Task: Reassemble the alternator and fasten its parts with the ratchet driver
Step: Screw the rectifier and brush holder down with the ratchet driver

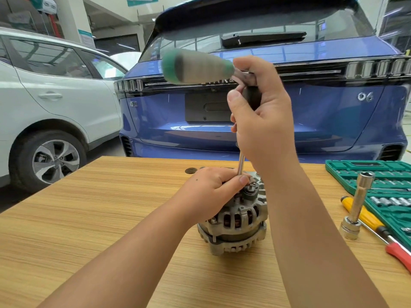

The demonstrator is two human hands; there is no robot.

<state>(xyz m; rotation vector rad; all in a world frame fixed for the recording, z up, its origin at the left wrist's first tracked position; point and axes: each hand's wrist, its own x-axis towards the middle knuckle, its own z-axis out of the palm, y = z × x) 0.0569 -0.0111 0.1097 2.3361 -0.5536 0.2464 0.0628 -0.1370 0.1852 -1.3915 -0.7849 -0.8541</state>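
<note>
The alternator point(233, 216) stands on end on the wooden table point(89, 207), near its middle. My left hand point(211, 192) wraps over the upper housing, fingers curled round it, the thumb pressed beside the shaft of the ratchet driver point(241, 161). My right hand point(264, 116) grips the driver high up, fingers closed round its head; the green-ended handle point(195, 66) juts out to the left and is blurred.

Risks, as I judge them: the shaft is long and held far above the fastener, so any tilt could let the socket slip off and round the fastener or strike my left thumb, which lies just beside the shaft. The alternator rests on a narrow base; a hard sideways pull on the handle could tip it if my left hand loosens.

Container: the green socket case point(355, 172) lies open at the table's right edge, its moulded slots holding rows of sockets. Beside it lie a loose extension bar with socket point(358, 205) and a yellow-handled screwdriver point(364, 215).
</note>
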